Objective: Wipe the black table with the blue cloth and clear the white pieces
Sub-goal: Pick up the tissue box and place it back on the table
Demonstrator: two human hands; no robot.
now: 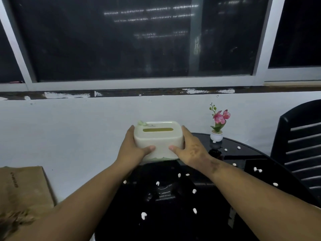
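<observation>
Both hands grip a cream tissue box (158,139) with a slot in its lid, at the far edge of the round black table (243,157). My left hand (133,146) clasps its left side and my right hand (189,148) its right side, thumbs on the near face. Whether the box rests on the table or hangs just above it I cannot tell. Several small white pieces (143,215) lie scattered over the glossy tabletop, near and to the right. No blue cloth is in view.
A small white pot with pink flowers (217,134) stands on the table's far right. A black slatted chair (300,145) is at the right. A brown cardboard box (22,186) sits at the left. A white wall and a dark window lie behind.
</observation>
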